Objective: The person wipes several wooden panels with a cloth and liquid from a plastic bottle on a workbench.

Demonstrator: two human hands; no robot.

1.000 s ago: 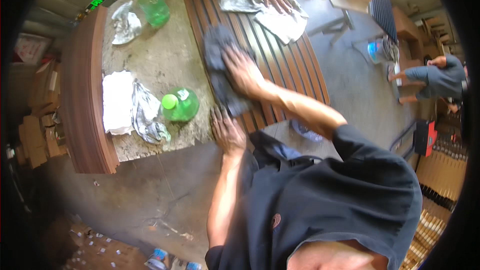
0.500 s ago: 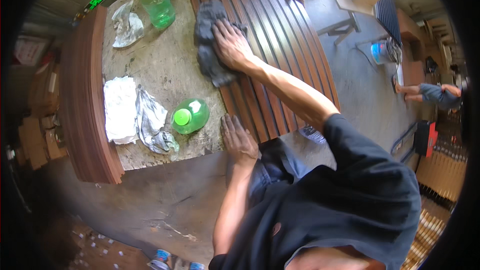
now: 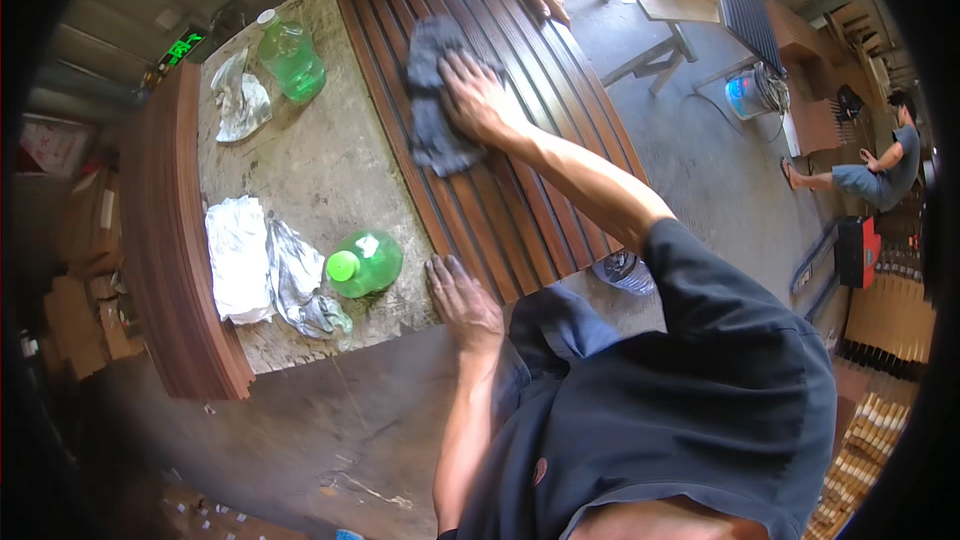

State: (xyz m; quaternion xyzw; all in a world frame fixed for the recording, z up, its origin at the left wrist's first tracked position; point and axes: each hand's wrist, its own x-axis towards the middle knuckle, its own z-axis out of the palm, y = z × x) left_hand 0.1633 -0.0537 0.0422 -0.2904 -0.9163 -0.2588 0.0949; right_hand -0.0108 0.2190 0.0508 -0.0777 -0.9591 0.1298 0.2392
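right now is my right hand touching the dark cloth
Touching: the head view shows your right hand laid flat on the dark cloth, covering part of it.

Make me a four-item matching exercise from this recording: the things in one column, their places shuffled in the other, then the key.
Things
1. Right hand
2. Left hand
3. Green-capped bottle
4. White-capped bottle

Places
A. Standing toward the far end of the worn tabletop
B. By the near left corner of the slatted panel
C. On the dark grey cloth
D. Standing toward the tabletop's near edge

Pairs: 1-C, 2-B, 3-D, 4-A
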